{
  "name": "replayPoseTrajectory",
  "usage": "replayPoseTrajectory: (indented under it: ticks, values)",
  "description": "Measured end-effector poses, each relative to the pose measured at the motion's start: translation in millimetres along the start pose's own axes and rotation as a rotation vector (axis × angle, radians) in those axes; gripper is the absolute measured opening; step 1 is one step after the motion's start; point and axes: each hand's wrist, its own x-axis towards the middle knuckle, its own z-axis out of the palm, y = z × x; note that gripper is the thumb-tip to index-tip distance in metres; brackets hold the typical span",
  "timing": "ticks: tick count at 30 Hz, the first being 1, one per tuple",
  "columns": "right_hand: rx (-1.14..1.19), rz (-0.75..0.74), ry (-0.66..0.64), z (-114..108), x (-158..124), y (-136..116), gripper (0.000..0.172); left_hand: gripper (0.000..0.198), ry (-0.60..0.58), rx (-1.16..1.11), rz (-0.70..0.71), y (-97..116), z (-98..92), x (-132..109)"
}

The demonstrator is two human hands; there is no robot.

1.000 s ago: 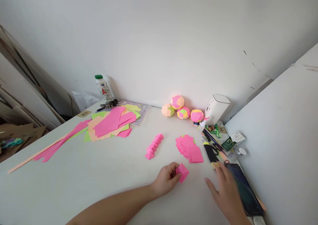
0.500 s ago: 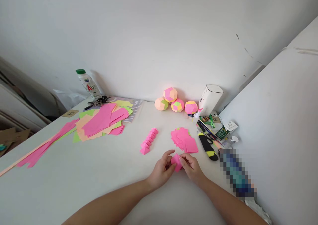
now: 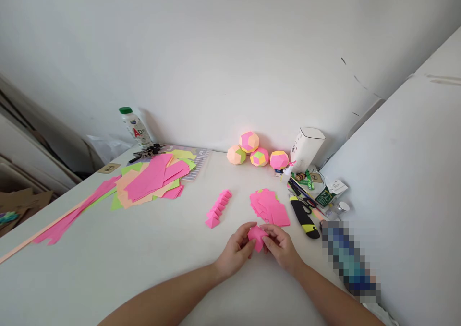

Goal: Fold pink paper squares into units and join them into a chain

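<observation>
Both hands hold one small folded piece of pink paper (image 3: 257, 237) low over the white table. My left hand (image 3: 236, 249) pinches its left side, fingers behind and thumb in front. On the right side, my right hand (image 3: 283, 247) grips it the same way, thumb against the front face. Just beyond the hands lies a loose pile of pink paper squares (image 3: 270, 207), with a little green showing. To its left, several folded pink paper pieces (image 3: 218, 208) are lined up in a slanting row.
Coloured paper sheets (image 3: 151, 182) and long strips cover the left, near a bottle (image 3: 137, 129). Faceted paper balls (image 3: 249, 142) sit by the wall. At right are a yellow-black utility knife (image 3: 304, 218), pens, a white container (image 3: 308, 148) and a pixelated object (image 3: 349, 256).
My left fingers have closed onto the pink paper, its index finger no longer raised. The paper now shows a wider, pointed face. The whole view has shifted slightly.
</observation>
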Motion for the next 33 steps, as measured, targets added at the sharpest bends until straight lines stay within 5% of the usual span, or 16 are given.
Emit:
replayPoseTrajectory:
  ticks: [15,23,33]
  values:
    - [-0.003,-0.025,0.021,1.5,-1.2,-0.9,0.028,0.042,0.101,0.034,-0.011,-3.1,0.1,3.6]
    - [0.046,-0.014,0.03,1.4,-1.0,0.0,0.026,0.038,-0.003,0.0,-0.038,0.1,2.3,3.5]
    - [0.022,-0.032,0.015,-0.8,1.0,10.2,0.024,0.037,0.005,-0.025,0.021,-16.0,-0.9,5.6]
